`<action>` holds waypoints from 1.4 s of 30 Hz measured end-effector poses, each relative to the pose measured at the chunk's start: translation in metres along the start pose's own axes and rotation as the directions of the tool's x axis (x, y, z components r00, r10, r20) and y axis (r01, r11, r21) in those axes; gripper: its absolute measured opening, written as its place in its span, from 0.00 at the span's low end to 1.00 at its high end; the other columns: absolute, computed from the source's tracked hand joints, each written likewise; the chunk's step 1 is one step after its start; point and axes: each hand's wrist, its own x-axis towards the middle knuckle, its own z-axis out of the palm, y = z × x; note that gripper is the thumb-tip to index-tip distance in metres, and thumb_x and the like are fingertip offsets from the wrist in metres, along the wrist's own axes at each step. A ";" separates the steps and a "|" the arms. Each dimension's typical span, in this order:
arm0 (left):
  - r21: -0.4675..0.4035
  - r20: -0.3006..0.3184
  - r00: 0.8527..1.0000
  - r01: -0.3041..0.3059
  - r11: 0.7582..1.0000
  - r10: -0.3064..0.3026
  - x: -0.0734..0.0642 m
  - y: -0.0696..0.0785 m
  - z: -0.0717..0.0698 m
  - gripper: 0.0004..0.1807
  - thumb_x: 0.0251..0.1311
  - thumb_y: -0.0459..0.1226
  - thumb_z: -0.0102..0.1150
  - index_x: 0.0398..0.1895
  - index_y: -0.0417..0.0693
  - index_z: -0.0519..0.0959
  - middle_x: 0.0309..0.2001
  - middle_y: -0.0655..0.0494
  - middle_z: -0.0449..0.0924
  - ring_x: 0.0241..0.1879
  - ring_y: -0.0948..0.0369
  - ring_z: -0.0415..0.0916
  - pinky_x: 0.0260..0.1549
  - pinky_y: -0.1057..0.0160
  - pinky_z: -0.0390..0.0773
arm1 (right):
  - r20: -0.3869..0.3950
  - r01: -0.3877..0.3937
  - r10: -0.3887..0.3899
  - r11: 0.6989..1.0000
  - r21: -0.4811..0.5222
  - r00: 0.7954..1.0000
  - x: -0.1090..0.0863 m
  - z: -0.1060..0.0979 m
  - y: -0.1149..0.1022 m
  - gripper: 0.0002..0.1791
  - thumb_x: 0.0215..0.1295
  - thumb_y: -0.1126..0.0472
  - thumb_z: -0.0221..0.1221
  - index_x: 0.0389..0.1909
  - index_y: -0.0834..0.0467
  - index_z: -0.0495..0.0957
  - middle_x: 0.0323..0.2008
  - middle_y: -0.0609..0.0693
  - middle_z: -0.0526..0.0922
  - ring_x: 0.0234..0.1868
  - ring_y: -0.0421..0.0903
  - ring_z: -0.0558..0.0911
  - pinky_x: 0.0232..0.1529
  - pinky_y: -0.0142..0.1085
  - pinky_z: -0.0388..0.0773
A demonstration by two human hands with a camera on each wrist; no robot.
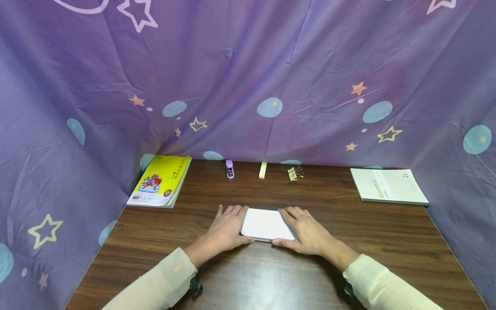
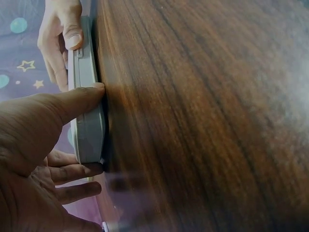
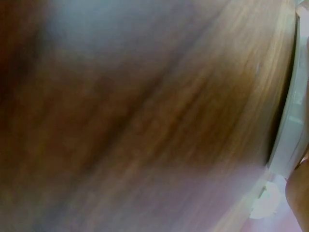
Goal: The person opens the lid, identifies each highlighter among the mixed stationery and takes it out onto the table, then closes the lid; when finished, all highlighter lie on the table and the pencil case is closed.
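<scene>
A flat white case with rounded corners lies on the wooden table in front of the person. My left hand holds its left side, the thumb against the near edge and the fingers along the side. On the opposite side my right hand grips it in a similar way. In the left wrist view the case shows a pale grey side wall and a small latch-like detail near the right thumb. Only a strip of the case appears in the right wrist view, where most of the right hand is out of frame.
A yellow book lies at the back left, and a pale notebook at the back right. Between them along the back are a small purple stapler-like object, a pale yellow strip and binder clips. A purple curtain surrounds the table.
</scene>
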 end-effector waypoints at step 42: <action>-0.332 -0.022 1.000 -0.005 0.943 -0.002 0.008 -0.013 0.005 0.83 0.39 0.50 0.95 0.93 0.72 0.41 0.80 0.40 0.73 0.77 0.37 0.70 0.84 0.26 0.52 | -0.040 0.004 0.012 0.925 0.379 0.999 0.032 -0.050 0.019 0.26 0.64 0.48 0.80 0.55 0.60 0.90 0.50 0.52 0.95 0.51 0.50 0.93 0.57 0.50 0.91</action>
